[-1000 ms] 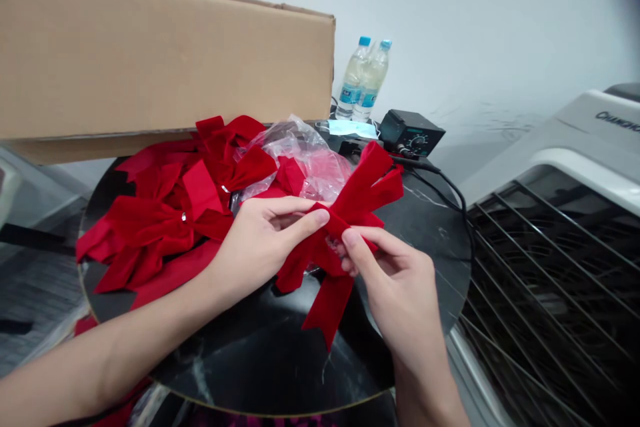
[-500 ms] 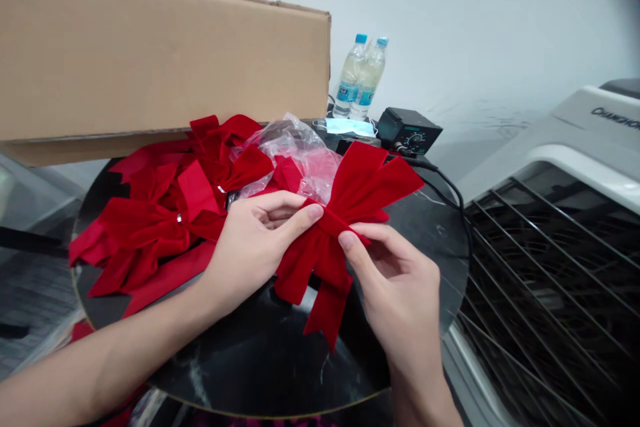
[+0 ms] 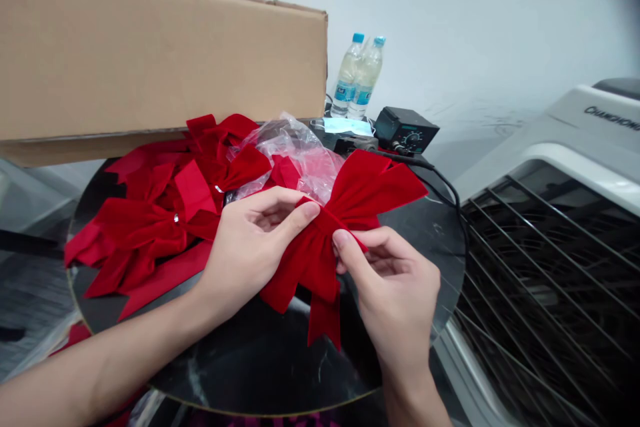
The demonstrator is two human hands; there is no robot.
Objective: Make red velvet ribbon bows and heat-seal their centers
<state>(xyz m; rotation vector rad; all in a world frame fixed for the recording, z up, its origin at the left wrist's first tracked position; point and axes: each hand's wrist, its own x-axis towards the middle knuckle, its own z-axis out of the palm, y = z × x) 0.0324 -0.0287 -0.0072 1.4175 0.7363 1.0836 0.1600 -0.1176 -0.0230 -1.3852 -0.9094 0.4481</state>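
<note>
A red velvet bow (image 3: 373, 187) is held between my two hands above the round black table (image 3: 260, 373). My left hand (image 3: 260, 240) pinches one end of the narrow strip across the bow's middle, with thumb and finger together. The strip's other end is pinched by my right hand (image 3: 390, 273). Loops fan out to the upper right and a notched tail hangs below. To the left, several more red bows (image 3: 145, 233) lie in a heap, two showing a small shiny spot at the centre. The back of the held bow is hidden.
Behind the bows lie a crumpled clear plastic bag (image 3: 300, 147) and a large cardboard box (image 3: 165, 47). Two water bottles (image 3: 357, 77), a blue face mask (image 3: 349, 126) and a black box with a dial (image 3: 407, 130) stand at the back. A white air cooler (image 3: 545, 153) is on the right.
The held bow has turned slightly clockwise, its upper loops dipping to the right and its lower part swinging left. Both hands keep their pinch on the strip.
</note>
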